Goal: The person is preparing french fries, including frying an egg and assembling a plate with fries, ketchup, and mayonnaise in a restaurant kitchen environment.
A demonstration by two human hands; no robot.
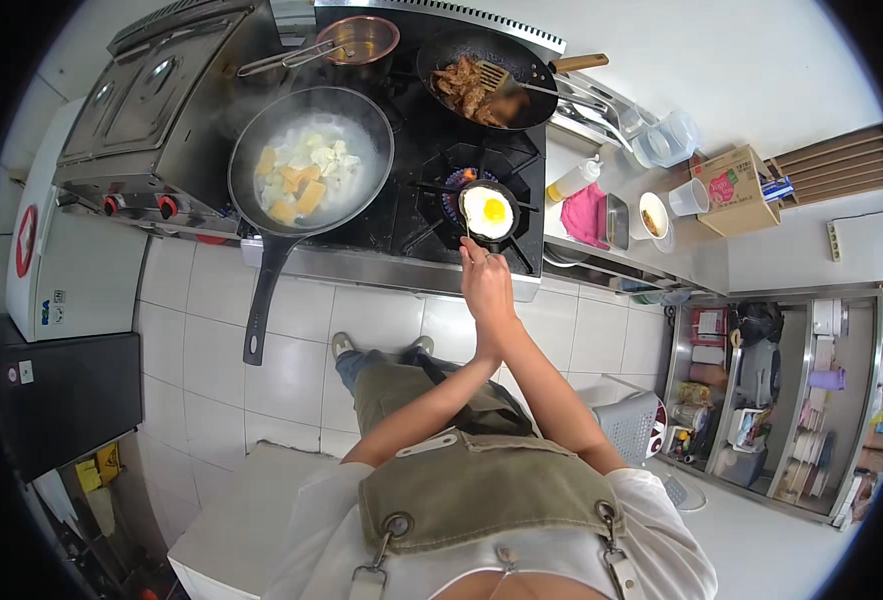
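A fried egg with a whole yellow yolk [495, 210] lies in a small black frying pan [515, 229] over a lit gas burner [456, 180]. My right hand [486, 281] is at the pan's near edge, its fingers closed on a thin light-coloured utensil [467, 227] whose tip meets the egg white. My forearms cross, and my left hand is mostly hidden behind the right wrist; what it holds cannot be seen. On the left, a large grey frying pan [235, 176] holds steaming whitish liquid with yellow-orange and pale pieces [309, 196]; its handle juts over the floor.
Behind stand a wok [539, 109] with browned meat and a slotted turner [494, 75], and a copper-coloured saucepan [363, 30]. The right-hand counter [681, 259] bears a squeeze bottle [576, 178], pink cloth [584, 214], metal tray [617, 221], food bowl [653, 214] and cardboard box [738, 191].
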